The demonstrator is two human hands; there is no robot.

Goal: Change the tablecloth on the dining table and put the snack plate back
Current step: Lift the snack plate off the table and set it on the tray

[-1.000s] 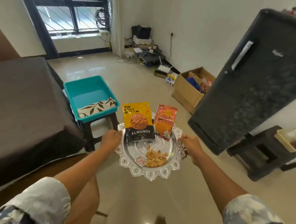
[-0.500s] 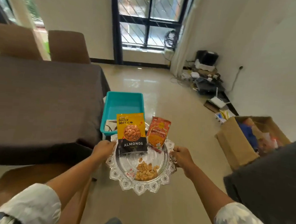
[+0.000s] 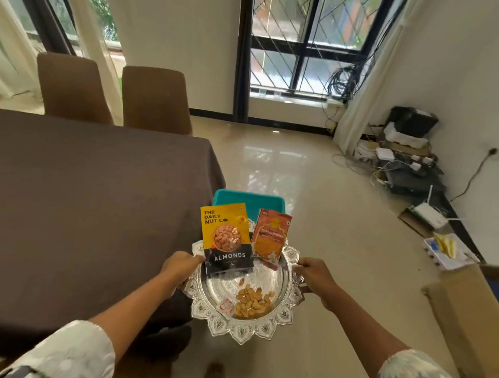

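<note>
I carry the silver scalloped snack plate (image 3: pixel 241 333) in the air, just right of the dining table's near corner. My left hand (image 3: pixel 180 268) grips its left rim and my right hand (image 3: pixel 314 276) grips its right rim. On the plate lie a yellow-and-black almonds packet (image 3: pixel 226 238), an orange snack packet (image 3: pixel 270 238) and a loose heap of nuts (image 3: pixel 253 304). The dining table (image 3: pixel 80 207) fills the left side under a plain dark brown tablecloth with nothing on it.
Two brown chairs (image 3: pixel 113 95) stand behind the table. A teal tub (image 3: pixel 249 202) sits past the plate at the table's right end. Cables and routers (image 3: pixel 404 169) clutter the right wall. A cardboard box (image 3: pixel 474 316) stands at right on the glossy floor.
My view has swung left: the black fridge has left the frame and the table and chairs have come in. The plate stays level in both hands and is now nearer the table.
</note>
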